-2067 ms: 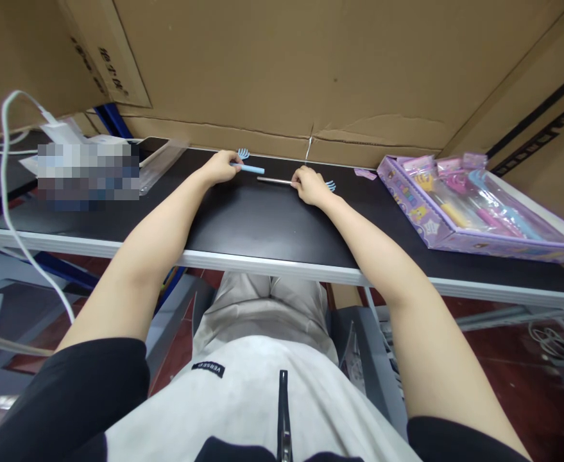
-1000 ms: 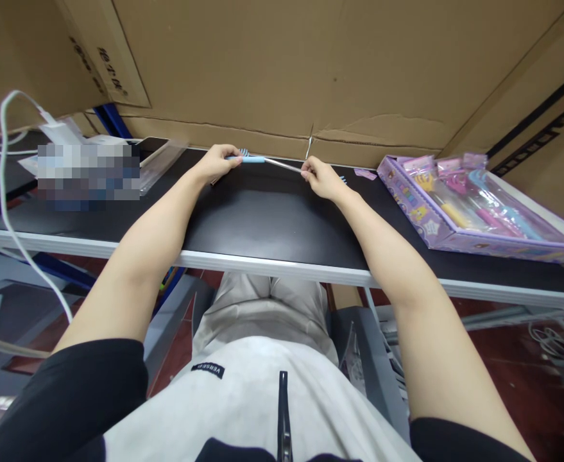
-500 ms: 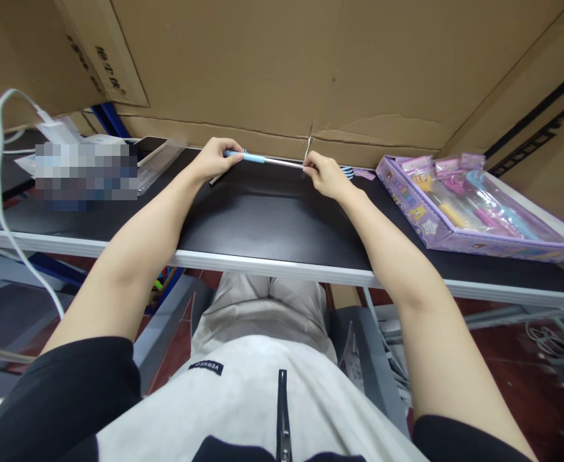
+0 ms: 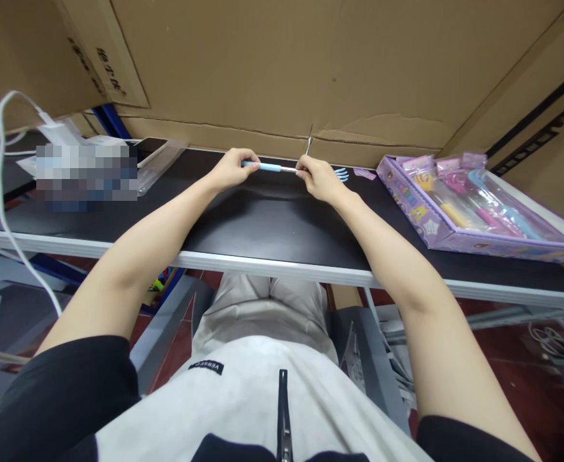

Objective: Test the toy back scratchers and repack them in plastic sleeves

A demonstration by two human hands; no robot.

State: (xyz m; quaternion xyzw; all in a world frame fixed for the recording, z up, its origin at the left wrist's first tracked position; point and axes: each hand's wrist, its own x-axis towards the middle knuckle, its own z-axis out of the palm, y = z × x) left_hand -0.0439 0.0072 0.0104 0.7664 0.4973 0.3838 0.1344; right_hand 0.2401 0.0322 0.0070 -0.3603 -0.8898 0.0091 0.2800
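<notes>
A cardboard wall point(image 4: 272, 77) backs the black table point(image 4: 272, 224), and at the table's right lies a shallow purple box point(image 4: 409, 204), open on top, with clear packets inside holding hand-shaped claws: one yellow point(image 4: 425, 182), one pink point(image 4: 455, 184), one blue point(image 4: 478, 179). Well left of it, both hands meet one slim line near the table's back edge. The left hand point(image 4: 236, 168) has its fingers closed on a blue handle point(image 4: 269, 167); the right hand point(image 4: 321, 179), nearer the box, pinches a metal rod point(image 4: 288, 169). Handle and rod run end to end between the hands, their long axis left to right, dipping slightly rightward; whether they touch the table, I cannot tell. Just past the right hand shows a small blue claw point(image 4: 342, 174), any join hidden by that hand. Beside it lies a pink scrap point(image 4: 364, 174).
</notes>
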